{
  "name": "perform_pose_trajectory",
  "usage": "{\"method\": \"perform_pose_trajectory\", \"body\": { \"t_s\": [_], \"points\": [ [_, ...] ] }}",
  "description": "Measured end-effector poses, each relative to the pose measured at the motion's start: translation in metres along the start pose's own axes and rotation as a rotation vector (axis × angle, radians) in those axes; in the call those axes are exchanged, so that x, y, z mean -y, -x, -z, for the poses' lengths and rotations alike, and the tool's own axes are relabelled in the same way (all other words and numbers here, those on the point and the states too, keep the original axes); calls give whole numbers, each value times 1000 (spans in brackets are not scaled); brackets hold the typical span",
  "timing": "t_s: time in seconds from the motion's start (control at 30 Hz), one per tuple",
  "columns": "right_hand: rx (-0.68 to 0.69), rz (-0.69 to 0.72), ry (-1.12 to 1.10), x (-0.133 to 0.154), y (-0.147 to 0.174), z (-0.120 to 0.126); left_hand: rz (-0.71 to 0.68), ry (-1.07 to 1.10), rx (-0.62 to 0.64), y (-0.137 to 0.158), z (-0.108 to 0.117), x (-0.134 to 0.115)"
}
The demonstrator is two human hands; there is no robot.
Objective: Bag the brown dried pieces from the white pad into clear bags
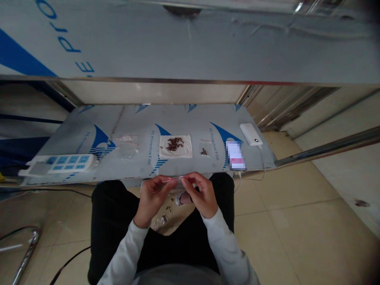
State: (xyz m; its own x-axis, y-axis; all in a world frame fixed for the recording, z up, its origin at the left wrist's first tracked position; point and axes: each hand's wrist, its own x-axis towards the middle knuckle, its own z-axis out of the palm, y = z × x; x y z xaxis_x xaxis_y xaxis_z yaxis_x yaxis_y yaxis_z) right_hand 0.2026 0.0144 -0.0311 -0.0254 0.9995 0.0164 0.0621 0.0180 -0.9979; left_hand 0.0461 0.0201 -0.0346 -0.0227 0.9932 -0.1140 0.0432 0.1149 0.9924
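Between my two hands, just over the table's front edge, is a small clear plastic zip bag (178, 179) with a reddish strip along its top. My left hand (152, 198) pinches one end of the strip, and my right hand (202, 194) pinches the other. Beyond them lies a white cloth or paper sheet (187, 150) bearing a heap of small dark brown pieces (174, 144). To its right rests a clear bag (204, 148) with a few brown pieces inside. Several empty-looking clear bags (127, 148) lie to the left.
A power strip (71, 163) lies at the table's left end. At the right are a phone (235, 155) and a white power bank (251, 134) with a cable. A film-covered shelf (190, 51) overhangs the back. A crumpled clear bag (160, 222) lies on the floor between my legs.
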Motion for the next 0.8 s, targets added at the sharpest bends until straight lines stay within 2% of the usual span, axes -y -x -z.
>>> {"method": "perform_pose_trajectory", "body": {
  "t_s": [0.13, 0.27, 0.43, 0.5, 0.53, 0.6, 0.67, 0.73, 0.8],
  "points": [
    [34, -73, -162, -3, -8, -3, -46, -12, 10, -5, -4, -1],
    [21, -155, -314, -8, -19, 0, 19, 36, 141, -11, -2, -7],
    [97, -124, -143, -12, -36, 10, -14, -127, 231, -26, 8, -9],
    [107, -111, -72, -13, -48, 20, -26, -144, 215, -35, 17, -2],
    [77, -104, -42, -15, -56, 26, -33, -134, 166, -40, 25, 3],
    [-32, -106, 16, -22, -79, 44, -41, -142, -10, -53, 46, 18],
    [-138, -125, 145, -36, -108, 65, -31, -277, -205, -67, 74, 36],
    [-221, -132, 450, -53, -138, 84, 15, -597, -338, -83, 106, 53],
    [-250, -86, 744, -69, -162, 96, 47, -725, -453, -101, 134, 66]
  ]
}}
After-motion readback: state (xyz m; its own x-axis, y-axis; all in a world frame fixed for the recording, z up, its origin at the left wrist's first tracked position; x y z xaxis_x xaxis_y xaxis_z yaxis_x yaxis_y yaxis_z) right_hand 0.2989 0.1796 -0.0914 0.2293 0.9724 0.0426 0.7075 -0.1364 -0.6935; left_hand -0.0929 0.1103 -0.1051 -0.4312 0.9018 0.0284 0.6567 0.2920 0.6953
